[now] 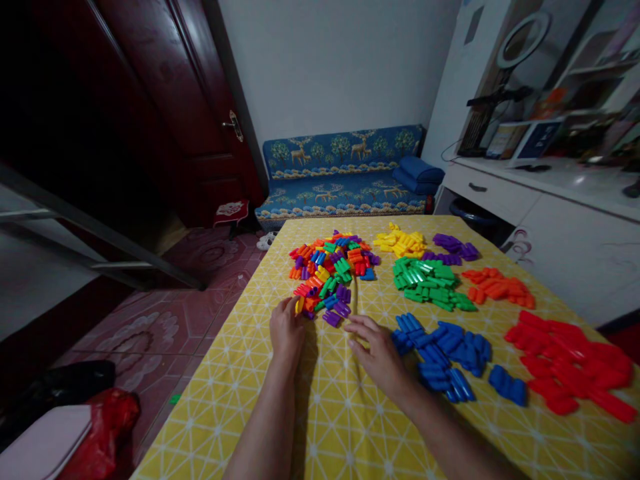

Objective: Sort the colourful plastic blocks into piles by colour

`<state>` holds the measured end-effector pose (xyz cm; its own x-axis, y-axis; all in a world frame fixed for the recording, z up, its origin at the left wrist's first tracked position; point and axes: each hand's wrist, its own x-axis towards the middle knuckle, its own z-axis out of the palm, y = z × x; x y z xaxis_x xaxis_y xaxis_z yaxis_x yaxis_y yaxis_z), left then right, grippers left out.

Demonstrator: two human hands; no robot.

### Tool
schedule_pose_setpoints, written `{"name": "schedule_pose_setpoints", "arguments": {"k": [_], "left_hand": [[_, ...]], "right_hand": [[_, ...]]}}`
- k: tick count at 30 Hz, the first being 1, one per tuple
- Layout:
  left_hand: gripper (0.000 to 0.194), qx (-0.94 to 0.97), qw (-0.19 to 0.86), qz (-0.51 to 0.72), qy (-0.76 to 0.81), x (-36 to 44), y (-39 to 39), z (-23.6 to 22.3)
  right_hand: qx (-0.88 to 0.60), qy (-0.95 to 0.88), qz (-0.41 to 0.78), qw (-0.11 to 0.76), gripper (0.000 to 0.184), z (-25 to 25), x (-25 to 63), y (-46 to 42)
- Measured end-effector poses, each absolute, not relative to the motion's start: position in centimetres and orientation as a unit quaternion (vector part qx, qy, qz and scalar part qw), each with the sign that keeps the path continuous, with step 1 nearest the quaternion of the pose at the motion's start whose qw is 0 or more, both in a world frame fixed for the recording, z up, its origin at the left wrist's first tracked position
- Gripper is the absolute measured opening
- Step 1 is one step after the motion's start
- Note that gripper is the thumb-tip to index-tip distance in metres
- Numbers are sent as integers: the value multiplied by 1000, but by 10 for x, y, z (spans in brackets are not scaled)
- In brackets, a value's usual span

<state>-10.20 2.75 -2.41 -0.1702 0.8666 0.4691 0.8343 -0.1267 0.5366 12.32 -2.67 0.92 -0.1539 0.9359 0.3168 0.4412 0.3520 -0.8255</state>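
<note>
In the head view, we see our left hand [287,331] at the near edge of a mixed pile of colored plastic pieces [343,270], fingers by a yellow piece [299,305]; we cannot tell whether they pinch it. Our right hand [376,350] is loosely spread, just beside a purple piece [331,319]. Right of the mixed pile, on the yellow tablecloth [235,400], we have single-color heaps, the blue heap [453,343] nearest our right hand.

I hold both bare arms stretched forward: the left forearm [266,420] runs nearly straight ahead, the right forearm [440,423] slants inward. My left hand [287,330] bends its fingers forward; my right hand [376,348], apart from it, extends loosely parted fingers leftward.
</note>
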Motion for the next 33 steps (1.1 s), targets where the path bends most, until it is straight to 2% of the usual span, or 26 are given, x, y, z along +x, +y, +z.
{"name": "schedule_pose_setpoints", "arguments": {"k": [5,8,12,14,17,24,30,33], "left_hand": [[38,593,34,431,679,-102,27,-19],[33,543,68,490,679,-101,27,-13],[34,533,230,568,583,-86,19,-2],[35,562,328,550,523,-73,13,3],[30,591,399,514,477,-52,4,6],[20,577,439,510,463,-34,0,4],[22,571,457,516,445,-32,-1,3],[23,573,480,508,428,-31,-3,6]], "right_hand": [[-502,-698,277,430,31,-7,115,-37],[-495,-677,285,464,31,-10,116,-38],[-480,-613,351,520,36,-10,116,-35],[-470,-586,382,538,41,-10,116,-35],[-455,-569,405,552,48,-8,116,-34],[-468,-601,379,526,38,-1,117,-33],[-487,-625,321,518,28,2,118,-32],[-502,-615,335,508,25,2,120,-32]]}}
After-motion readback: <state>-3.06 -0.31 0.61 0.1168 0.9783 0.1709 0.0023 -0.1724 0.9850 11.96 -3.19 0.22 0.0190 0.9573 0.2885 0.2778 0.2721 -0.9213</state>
